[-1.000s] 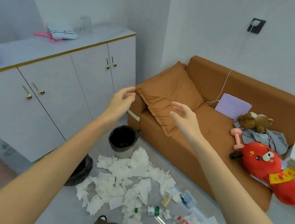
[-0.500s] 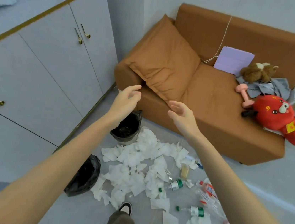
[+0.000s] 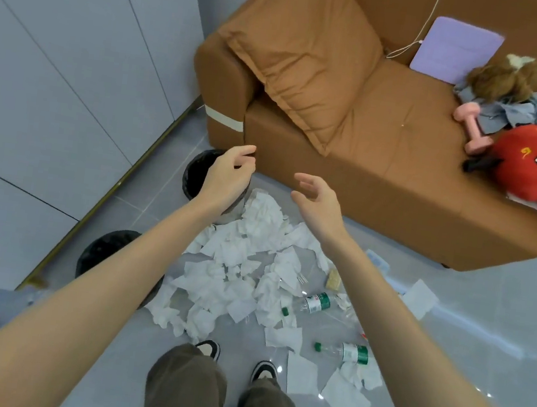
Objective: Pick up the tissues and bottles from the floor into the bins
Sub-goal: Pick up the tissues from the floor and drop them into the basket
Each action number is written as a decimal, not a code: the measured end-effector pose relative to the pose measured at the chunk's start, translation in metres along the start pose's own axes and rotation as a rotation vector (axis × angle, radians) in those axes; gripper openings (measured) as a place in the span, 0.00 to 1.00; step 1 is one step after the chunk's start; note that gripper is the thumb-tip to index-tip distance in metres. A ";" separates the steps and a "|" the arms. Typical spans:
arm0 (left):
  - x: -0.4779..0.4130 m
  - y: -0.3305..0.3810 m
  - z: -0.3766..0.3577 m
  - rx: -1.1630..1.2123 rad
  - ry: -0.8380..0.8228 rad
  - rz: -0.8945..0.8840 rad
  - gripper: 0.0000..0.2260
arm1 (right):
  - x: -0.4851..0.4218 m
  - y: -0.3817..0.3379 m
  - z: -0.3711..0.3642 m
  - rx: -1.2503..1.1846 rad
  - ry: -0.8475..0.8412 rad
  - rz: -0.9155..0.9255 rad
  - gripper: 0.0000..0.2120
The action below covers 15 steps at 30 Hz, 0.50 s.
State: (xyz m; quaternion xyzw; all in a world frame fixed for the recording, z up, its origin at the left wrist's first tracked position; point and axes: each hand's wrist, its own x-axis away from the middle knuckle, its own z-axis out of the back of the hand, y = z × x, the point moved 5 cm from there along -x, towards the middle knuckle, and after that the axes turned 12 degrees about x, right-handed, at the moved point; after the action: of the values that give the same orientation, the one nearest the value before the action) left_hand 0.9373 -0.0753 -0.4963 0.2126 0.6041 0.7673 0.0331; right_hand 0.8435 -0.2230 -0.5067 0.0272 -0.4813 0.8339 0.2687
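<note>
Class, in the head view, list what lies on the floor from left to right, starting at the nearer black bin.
The nearer black bin → tissue pile → bottle at the pile's right edge → lone tissue sheet farthest right.

The left hand (image 3: 229,178) and right hand (image 3: 319,203) are hovering empty, fingers loosely curled, above a heap of tissues (image 3: 245,268) on the floor (image 3: 483,314); a green-labelled bottle (image 3: 316,302) is lying at its edge, and a black-lined bin (image 3: 192,177) is standing behind the left hand.

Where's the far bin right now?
Head view, left of centre: the far bin stands by the sofa armrest, partly hidden behind the left hand, tissue pile to its right.
</note>
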 end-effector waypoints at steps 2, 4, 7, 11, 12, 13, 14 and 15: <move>-0.004 -0.023 0.000 -0.007 0.027 0.020 0.16 | -0.006 0.016 -0.011 -0.012 -0.012 -0.005 0.17; -0.011 -0.051 -0.001 -0.015 0.035 0.046 0.16 | -0.014 0.035 -0.025 -0.028 -0.012 -0.013 0.16; -0.022 -0.093 0.001 -0.032 0.040 0.068 0.16 | -0.028 0.064 -0.048 -0.047 -0.016 -0.052 0.16; -0.050 -0.158 0.010 -0.038 0.053 0.050 0.15 | -0.054 0.113 -0.097 -0.056 0.003 -0.084 0.15; -0.058 -0.179 0.013 -0.033 0.056 0.045 0.15 | -0.062 0.126 -0.114 -0.053 0.001 -0.091 0.16; -0.064 -0.197 0.015 -0.029 0.056 0.045 0.15 | -0.069 0.137 -0.129 -0.045 0.000 -0.096 0.16; -0.073 -0.220 0.018 -0.027 0.053 0.039 0.15 | -0.078 0.151 -0.150 -0.032 0.007 -0.093 0.16; -0.081 -0.239 0.020 -0.023 0.052 0.033 0.15 | -0.087 0.162 -0.167 -0.023 0.013 -0.094 0.16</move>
State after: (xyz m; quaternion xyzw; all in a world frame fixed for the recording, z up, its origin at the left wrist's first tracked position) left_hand 0.9686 -0.0179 -0.7408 0.2021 0.5923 0.7799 0.0073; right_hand 0.8765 -0.1872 -0.7501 0.0413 -0.4872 0.8150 0.3110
